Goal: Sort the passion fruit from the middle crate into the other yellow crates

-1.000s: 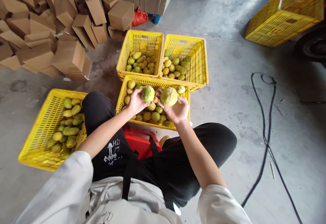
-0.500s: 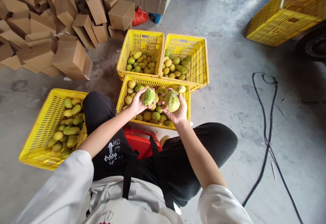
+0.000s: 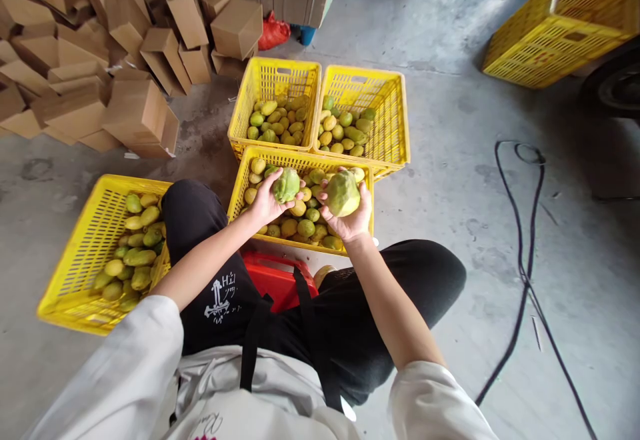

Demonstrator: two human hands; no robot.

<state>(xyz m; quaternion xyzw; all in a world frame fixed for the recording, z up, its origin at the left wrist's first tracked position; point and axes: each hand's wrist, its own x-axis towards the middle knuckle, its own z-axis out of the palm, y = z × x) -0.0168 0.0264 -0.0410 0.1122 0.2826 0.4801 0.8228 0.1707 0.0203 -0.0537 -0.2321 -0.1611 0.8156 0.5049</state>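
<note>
From where I stand, the seated person's left hand (image 3: pixel 267 203) is curled around a rounded, lumpy green fruit (image 3: pixel 287 185), thumb over its top and fingers along its far side. The right hand (image 3: pixel 354 223) cups a larger, pale yellow-green, knobbly fruit (image 3: pixel 343 193) from below and the right, palm turned up, probably because its bulk needs a broader support. Both are held up side by side, a little apart, above a yellow slatted plastic crate (image 3: pixel 295 159) of smaller green and yellow fruits (image 3: pixel 306 229); holding them there seems to keep their skins in plain sight.

That crate sits directly before the knees, presumably for the shortest reach. Two more tall yellow plastic crates, one on the left (image 3: pixel 306 75) and one on the right (image 3: pixel 393 113), stand just beyond it, both part-filled. Another wide yellow plastic crate (image 3: pixel 75 267) is beside the left knee, its fruit gathered towards the leg, likely because it tilts that way.
</note>
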